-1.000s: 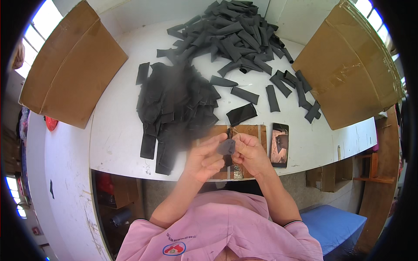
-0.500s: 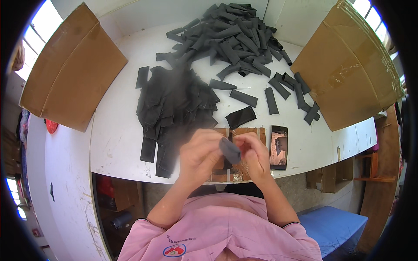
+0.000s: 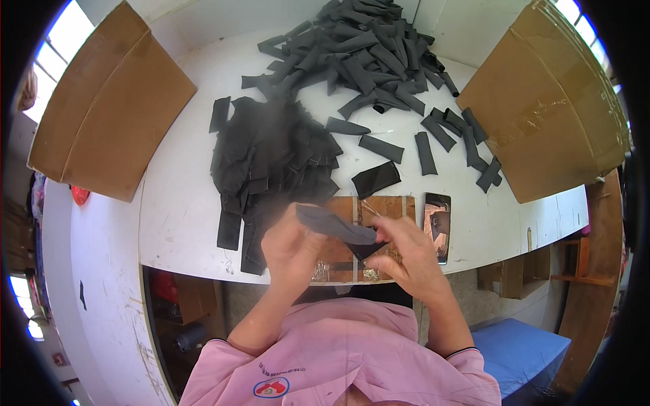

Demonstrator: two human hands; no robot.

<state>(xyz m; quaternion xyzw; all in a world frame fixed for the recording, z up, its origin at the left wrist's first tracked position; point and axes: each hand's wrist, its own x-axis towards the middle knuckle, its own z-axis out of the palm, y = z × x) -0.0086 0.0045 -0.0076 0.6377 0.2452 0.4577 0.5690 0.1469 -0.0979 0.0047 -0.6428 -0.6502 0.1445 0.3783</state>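
A dark grey fabric sleeve [image 3: 335,225] stretches between my two hands above the brown taped board [image 3: 332,271]. My left hand [image 3: 290,245] is closed round its left end, the thumb on the near side. At the other end, my right hand [image 3: 412,260] pinches the edge between fingers and thumb. A thin pale strip [image 3: 371,208] shows by the right fingertips; I cannot make out what it is. Below the sleeve lies a black patch [image 3: 367,251], partly hidden. A flat black fabric piece [image 3: 376,180] rests just beyond the board.
Flat dark fabric pieces [image 3: 271,155] are heaped at left. Farther back rises a big pile of grey fabric tubes [image 3: 365,54], with several loose tubes [image 3: 425,153] at right. A phone [image 3: 437,227] lies right of the board. Cardboard flaps [image 3: 112,101] [image 3: 545,101] flank the white table [image 3: 183,223].
My hands have moved apart, left hand to the left and right hand to the right. The sleeve, bunched end-on between them before, is now drawn out lengthwise.
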